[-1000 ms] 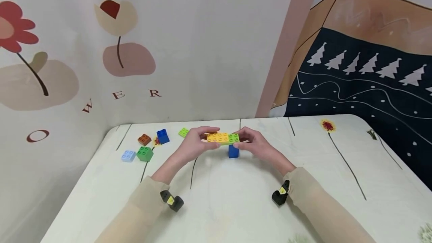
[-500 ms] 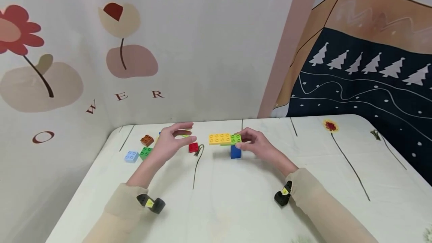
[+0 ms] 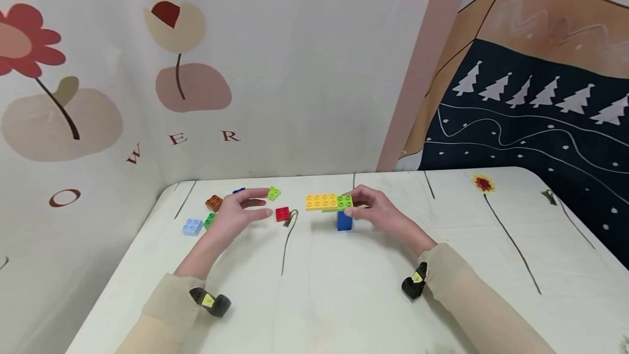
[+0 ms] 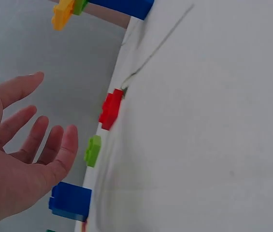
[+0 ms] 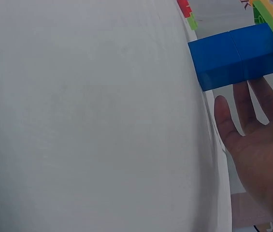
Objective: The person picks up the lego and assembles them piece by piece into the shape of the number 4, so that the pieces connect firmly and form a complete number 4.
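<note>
My right hand (image 3: 377, 212) pinches the right end of a toy brick structure between thumb and fingers. Two stacked blue bricks (image 5: 237, 54) form its column, standing on the table in the right wrist view. A lime green layer (image 3: 345, 202) lies above them, and a long yellow brick (image 3: 321, 201) juts out leftward on top. My left hand (image 3: 237, 216) hovers with its fingers spread and nothing in its grasp. Just right of its fingertips lies a red brick (image 3: 282, 214); beyond that is a small lime green brick (image 3: 274, 193). A blue brick (image 4: 71, 201) sits below the left fingers in the left wrist view.
On the table's left lie a brown brick (image 3: 213, 203), a light blue brick (image 3: 192, 227) and a green brick (image 3: 209, 219), partly hidden by my left hand. A white cloth with printed flowers covers the table (image 3: 354, 299). A printed curtain (image 3: 304, 70) hangs behind.
My left hand has let go of the yellow end of the structure and moved left, uncovering the red brick. My right hand keeps its hold in the same spot.
</note>
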`<state>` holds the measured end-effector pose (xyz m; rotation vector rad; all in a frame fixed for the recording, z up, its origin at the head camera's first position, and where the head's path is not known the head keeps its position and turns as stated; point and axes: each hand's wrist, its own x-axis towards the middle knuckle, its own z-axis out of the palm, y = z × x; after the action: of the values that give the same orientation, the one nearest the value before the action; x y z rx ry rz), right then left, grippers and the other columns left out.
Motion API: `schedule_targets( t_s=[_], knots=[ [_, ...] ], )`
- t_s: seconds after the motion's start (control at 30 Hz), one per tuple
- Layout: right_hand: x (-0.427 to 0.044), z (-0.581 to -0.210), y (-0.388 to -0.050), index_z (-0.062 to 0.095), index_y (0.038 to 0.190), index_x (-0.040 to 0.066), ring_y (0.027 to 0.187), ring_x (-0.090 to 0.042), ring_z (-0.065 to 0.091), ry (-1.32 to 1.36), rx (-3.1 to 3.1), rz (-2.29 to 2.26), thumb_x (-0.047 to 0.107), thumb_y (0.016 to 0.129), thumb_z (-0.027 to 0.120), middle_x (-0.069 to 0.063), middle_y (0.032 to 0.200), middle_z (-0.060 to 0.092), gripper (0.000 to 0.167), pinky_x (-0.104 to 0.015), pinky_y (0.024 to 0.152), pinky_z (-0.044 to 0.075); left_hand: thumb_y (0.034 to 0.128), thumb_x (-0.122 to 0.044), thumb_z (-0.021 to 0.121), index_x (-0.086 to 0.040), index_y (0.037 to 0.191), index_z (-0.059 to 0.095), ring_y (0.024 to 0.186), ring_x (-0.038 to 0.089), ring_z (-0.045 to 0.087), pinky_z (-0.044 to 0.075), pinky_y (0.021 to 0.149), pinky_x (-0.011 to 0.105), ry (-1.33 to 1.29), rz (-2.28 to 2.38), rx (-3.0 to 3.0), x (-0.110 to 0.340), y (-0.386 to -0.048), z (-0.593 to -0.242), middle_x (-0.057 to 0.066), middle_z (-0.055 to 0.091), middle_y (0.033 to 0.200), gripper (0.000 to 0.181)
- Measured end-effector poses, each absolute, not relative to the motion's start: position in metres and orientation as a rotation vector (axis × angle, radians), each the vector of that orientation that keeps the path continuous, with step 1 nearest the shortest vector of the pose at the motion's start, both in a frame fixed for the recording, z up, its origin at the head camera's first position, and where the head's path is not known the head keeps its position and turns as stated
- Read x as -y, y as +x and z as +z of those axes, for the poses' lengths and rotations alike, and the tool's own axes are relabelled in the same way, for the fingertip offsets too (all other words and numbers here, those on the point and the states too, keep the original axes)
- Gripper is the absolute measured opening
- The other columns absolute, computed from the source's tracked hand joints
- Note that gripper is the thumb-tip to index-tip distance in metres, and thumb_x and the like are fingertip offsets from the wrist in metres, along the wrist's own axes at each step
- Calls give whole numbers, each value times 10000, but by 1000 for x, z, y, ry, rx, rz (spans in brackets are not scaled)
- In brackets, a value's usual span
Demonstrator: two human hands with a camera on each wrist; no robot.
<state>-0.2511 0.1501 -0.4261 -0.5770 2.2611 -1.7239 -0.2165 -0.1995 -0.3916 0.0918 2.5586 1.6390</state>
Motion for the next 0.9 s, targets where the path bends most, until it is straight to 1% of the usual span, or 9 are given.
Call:
schedule_targets(
  t_s=[0.07, 0.2, 0.27, 0.33, 0.43, 0.6, 0.9],
  knots=[
    [-150, -426, -252, 606, 1277, 15, 1094, -286, 593, -581, -2258, -1727, 153, 974, 718, -144, 1219, 659, 351, -331, 865, 544, 928, -159, 781, -48, 1451, 561, 1311, 329, 524, 502, 1018, 430, 85, 1621, -2560, 200, -218, -396, 175, 551, 1442, 579],
    [-150, -429, -253, 604, 1275, 15, 1086, -280, 589, -575, -2254, -1734, 157, 975, 716, -138, 1212, 661, 350, -322, 858, 543, 933, -153, 772, -41, 1451, 559, 1291, 336, 538, 542, 936, 337, 78, 1628, -2532, 201, -222, -403, 179, 551, 1443, 571],
    [-150, -430, -253, 603, 1277, 14, 1083, -279, 590, -571, -2255, -1737, 151, 975, 715, -138, 1210, 661, 351, -316, 854, 544, 936, -143, 766, -43, 1451, 561, 1280, 338, 548, 555, 906, 315, 73, 1626, -2525, 200, -224, -406, 179, 556, 1437, 564],
    [-149, -431, -253, 602, 1279, 9, 1081, -281, 591, -572, -2256, -1741, 140, 974, 713, -144, 1210, 660, 350, -314, 850, 546, 935, -126, 761, -45, 1443, 571, 1276, 339, 553, 563, 904, 330, 67, 1618, -2529, 199, -227, -409, 177, 566, 1424, 549],
    [-148, -430, -252, 602, 1281, 5, 1085, -286, 593, -574, -2260, -1747, 128, 971, 711, -150, 1216, 660, 351, -317, 851, 547, 933, -116, 758, -48, 1421, 592, 1274, 334, 552, 555, 939, 384, 75, 1549, -2580, 196, -232, -414, 163, 587, 1405, 520],
    [-146, -432, -252, 604, 1282, 6, 1087, -276, 594, -580, -2258, -1753, 122, 970, 712, -143, 1217, 664, 350, -325, 850, 539, 915, -97, 773, -18, 1368, 629, 1250, 353, 562, 531, 975, 456, 134, 1408, -2681, 190, -239, -419, 173, 619, 1370, 481],
    [-148, -433, -252, 593, 1271, 1, 1098, -289, 588, -584, -2254, -1753, 131, 977, 707, -152, 1232, 655, 341, -317, 854, 545, 872, -57, 800, -18, 1326, 666, 1190, 337, 593, 497, 1006, 481, 188, 1275, -2743, 183, -245, -421, 165, 658, 1307, 475]
  ],
)
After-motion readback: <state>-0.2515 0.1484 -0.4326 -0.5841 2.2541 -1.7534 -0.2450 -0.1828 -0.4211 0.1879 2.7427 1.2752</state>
